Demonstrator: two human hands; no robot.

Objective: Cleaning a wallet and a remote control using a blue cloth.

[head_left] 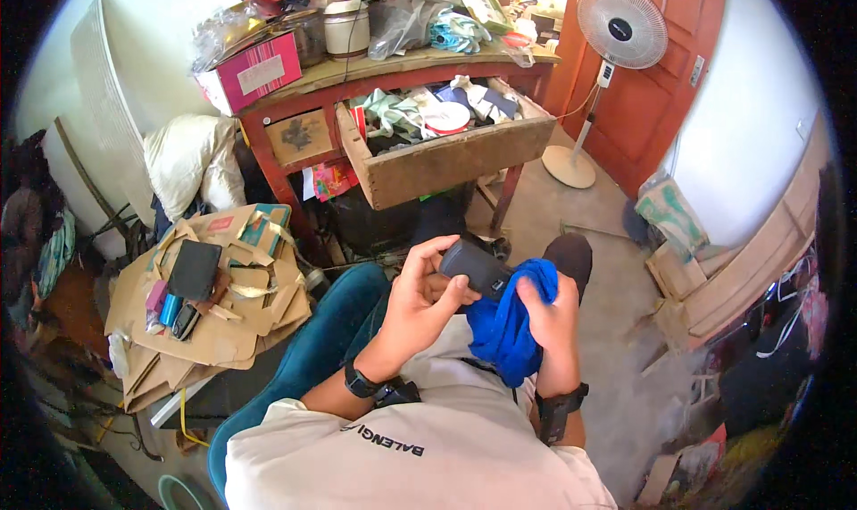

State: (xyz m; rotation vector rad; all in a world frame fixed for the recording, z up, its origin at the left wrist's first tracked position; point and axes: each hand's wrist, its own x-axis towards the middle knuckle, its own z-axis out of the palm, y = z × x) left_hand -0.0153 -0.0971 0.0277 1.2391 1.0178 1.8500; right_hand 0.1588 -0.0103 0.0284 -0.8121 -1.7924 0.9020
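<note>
My left hand (412, 309) grips a dark grey, rounded, palm-sized device (474, 265) with a small light mark near one end. Its exact kind cannot be made out. Bunched in my right hand (555, 322) is a bright blue cloth (500, 333), pressed by the thumb against the device's right end. The cloth hangs down over my lap, and its folds hide that end of the device as well as some right-hand fingers. Both hands are held close together above my legs.
Left of my knee, flattened cardboard (210, 342) bears a black wallet-like item (195, 270) and several small objects. Ahead, a wooden drawer (464, 163) full of cloths juts from a cluttered desk (384, 71). A standing fan (622, 25) is by the red door (665, 90).
</note>
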